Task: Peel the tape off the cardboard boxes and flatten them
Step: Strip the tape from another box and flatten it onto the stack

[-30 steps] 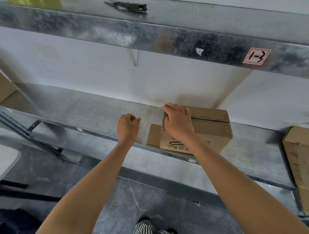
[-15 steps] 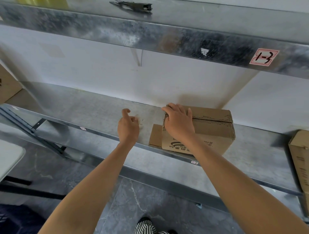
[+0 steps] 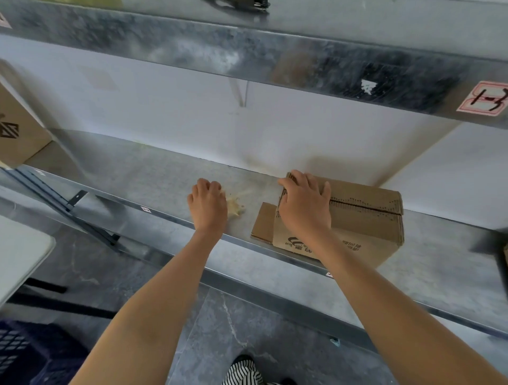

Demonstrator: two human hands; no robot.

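A small brown cardboard box (image 3: 365, 217) stands on the metal shelf (image 3: 154, 178), with one side flap (image 3: 262, 224) folded out flat to its left. My right hand (image 3: 305, 204) lies on the box's top left corner, fingers spread over the edge. My left hand (image 3: 207, 204) hovers low over the shelf to the left of the box, fingers curled. A crumpled wad of yellowish clear tape (image 3: 235, 207) sticks out from its thumb side and touches the shelf.
An upper metal shelf (image 3: 247, 52) with a red-edged label (image 3: 485, 100) hangs overhead, with a dark tool (image 3: 242, 3) on top. Another cardboard box (image 3: 16, 132) stands at the far left. Below are a white table corner (image 3: 19, 252), a dark crate (image 3: 24, 354) and the grey floor.
My left hand's fingers opened briefly, then curled again, and the tape wad now shows beside it on the shelf. The right hand stays on the box. The view shifted slightly left.
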